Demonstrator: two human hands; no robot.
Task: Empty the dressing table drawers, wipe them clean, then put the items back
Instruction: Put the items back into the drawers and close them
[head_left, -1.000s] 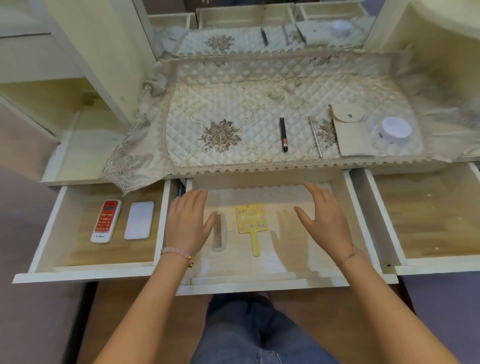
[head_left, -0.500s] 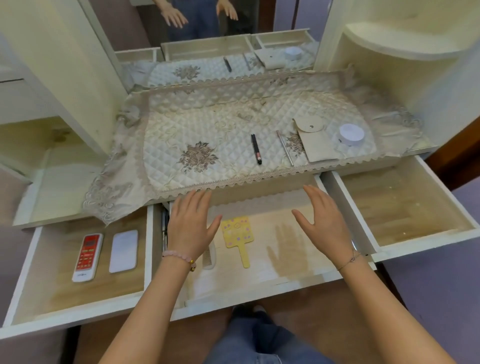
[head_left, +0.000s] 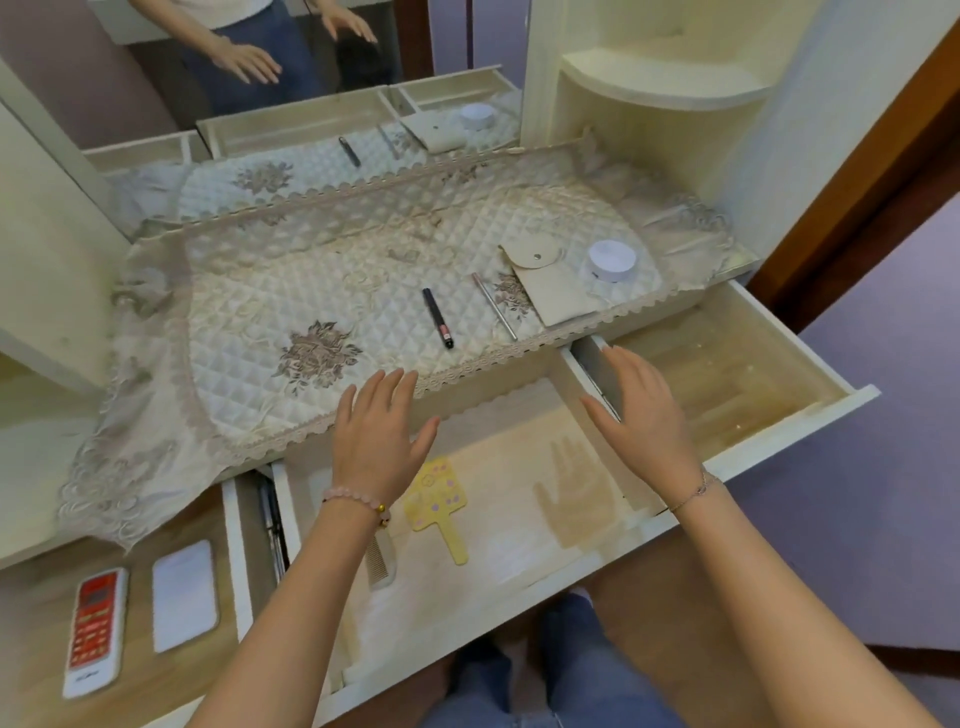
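Note:
Three dressing table drawers stand pulled out. The middle drawer (head_left: 519, 582) holds a grey comb (head_left: 379, 564) and a yellow hand mirror (head_left: 439, 501). My left hand (head_left: 376, 441) hovers flat over its left part, fingers straight, holding nothing. My right hand (head_left: 641, 415) hovers flat over its right wall, also empty. The left drawer (head_left: 234, 545) holds a red and white remote (head_left: 96, 631) and a white flat case (head_left: 184, 592). The right drawer (head_left: 737, 364) has nothing in it.
On the quilted cloth (head_left: 311, 291) over the tabletop lie a black pen (head_left: 439, 317), a thin metal stick (head_left: 494, 306), a beige pouch (head_left: 550, 280) and a round white jar (head_left: 612, 260). A mirror (head_left: 260, 62) stands behind, curved shelves (head_left: 660, 93) at the right.
The view has swung to the right and tilted. Both hands stay flat and empty over the middle drawer, a little further toward its back.

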